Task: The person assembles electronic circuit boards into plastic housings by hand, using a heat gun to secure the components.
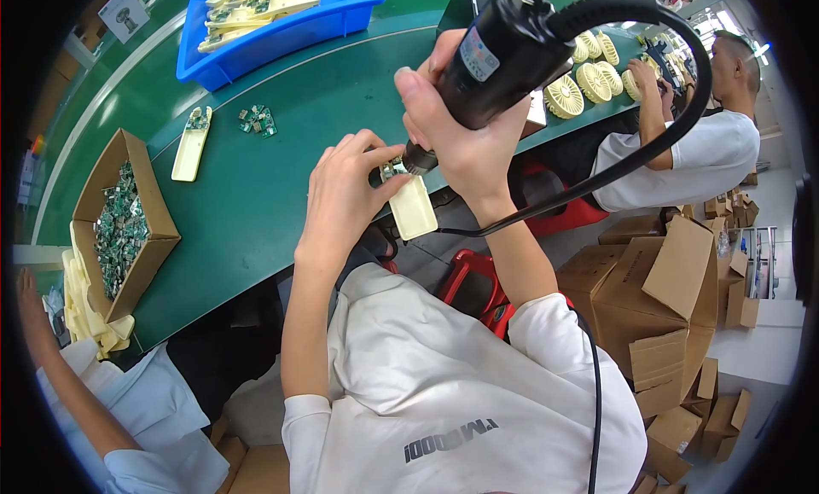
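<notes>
My right hand [469, 144] is wrapped round a black electric screwdriver [503, 59], whose thick cable arcs to the right. Its tip points down at the upper end of a cream plastic shell [413, 211]. Between thumb and fingers, my left hand [345, 187] pinches that end of the shell at the table edge. A small circuit board [394, 168] shows there, partly hidden by the fingers and the screwdriver's nose. Another cream shell with a board in its end [191, 148] lies on the green table, beside a few loose circuit boards [257, 120].
A blue bin [358, 16] of cream shells stands at the back. At left is a cardboard box [162, 229] of circuit boards, near stacked shells [81, 298]. Round cream grilles [565, 96] lie right, near a co-worker [708, 144]. Another person's arm [72, 392] shows at left.
</notes>
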Action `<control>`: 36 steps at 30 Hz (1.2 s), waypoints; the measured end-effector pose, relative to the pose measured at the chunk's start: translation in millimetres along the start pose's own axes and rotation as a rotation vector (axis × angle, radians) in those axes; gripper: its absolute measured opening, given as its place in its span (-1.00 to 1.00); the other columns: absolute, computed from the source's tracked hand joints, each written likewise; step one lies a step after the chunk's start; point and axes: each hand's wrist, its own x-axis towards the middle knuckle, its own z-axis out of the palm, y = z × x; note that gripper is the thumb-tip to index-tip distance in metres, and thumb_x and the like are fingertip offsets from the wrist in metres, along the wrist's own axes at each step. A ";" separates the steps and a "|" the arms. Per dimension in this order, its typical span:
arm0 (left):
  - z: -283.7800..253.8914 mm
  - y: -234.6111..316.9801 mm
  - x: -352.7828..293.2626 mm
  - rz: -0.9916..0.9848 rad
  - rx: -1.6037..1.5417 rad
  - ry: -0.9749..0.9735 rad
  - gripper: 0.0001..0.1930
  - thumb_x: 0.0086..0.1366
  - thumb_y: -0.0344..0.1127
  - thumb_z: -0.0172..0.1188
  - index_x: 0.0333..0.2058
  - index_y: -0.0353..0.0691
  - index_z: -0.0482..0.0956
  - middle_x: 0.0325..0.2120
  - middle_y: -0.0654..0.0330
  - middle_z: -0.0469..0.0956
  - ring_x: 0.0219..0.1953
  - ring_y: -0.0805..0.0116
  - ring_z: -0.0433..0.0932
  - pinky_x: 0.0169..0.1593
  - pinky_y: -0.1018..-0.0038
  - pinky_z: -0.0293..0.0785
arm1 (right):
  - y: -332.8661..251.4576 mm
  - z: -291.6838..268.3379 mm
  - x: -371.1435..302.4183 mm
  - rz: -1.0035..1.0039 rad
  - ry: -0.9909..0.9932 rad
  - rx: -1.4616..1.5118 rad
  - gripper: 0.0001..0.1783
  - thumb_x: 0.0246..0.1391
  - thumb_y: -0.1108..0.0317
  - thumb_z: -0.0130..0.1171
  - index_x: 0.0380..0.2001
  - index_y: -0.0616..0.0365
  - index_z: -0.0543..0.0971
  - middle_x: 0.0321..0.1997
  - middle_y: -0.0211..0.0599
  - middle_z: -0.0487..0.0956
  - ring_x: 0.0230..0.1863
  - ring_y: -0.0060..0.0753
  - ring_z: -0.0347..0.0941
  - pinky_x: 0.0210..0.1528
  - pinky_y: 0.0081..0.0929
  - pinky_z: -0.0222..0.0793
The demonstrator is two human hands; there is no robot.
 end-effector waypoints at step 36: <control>-130.5 -162.2 193.7 -0.248 0.761 0.274 -0.46 0.21 0.15 0.15 -0.12 -0.24 0.64 -0.26 0.01 0.60 -0.18 0.01 0.57 -0.06 0.20 0.47 | -36.2 -72.2 -134.2 0.046 0.289 0.171 -0.67 0.04 0.54 0.14 -0.27 0.08 0.19 -0.50 -0.36 0.29 -0.78 -0.66 0.15 -0.69 -0.63 0.20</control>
